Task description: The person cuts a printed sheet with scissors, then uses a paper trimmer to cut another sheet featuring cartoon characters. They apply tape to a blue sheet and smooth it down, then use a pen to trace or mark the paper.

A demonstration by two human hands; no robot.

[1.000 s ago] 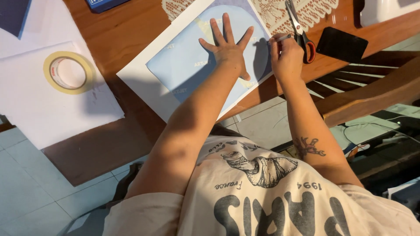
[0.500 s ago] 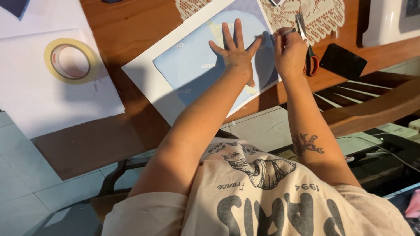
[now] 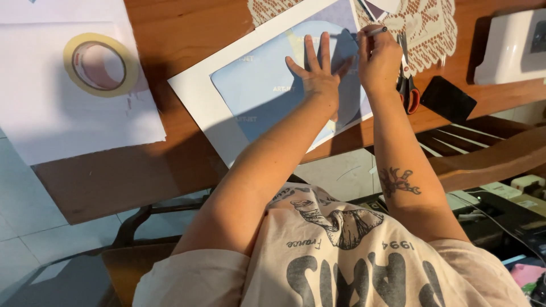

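blue sheet [image 3: 256, 91] under flat left hand [image 3: 318, 77]; right hand [image 3: 378, 59] fingers pinch pen [image 3: 376, 30], scissors [image 3: 406, 91] beside

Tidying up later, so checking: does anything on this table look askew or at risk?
The white sheet under the blue paper lies crooked and juts past the table edge. The scissors rest near that edge. Nothing looks spilled or damaged.

Cream short-sleeved T-shirt, dark printed lettering and shell-like drawing across chest. Both forearms bare, no watch, no bracelet seen. Dark branching tattoo on right forearm. Left hand [image 3: 318, 77] bare, no rings visible. Right hand [image 3: 380, 59] bare too, ungloved. Fingernails short, unpainted as far as visible.
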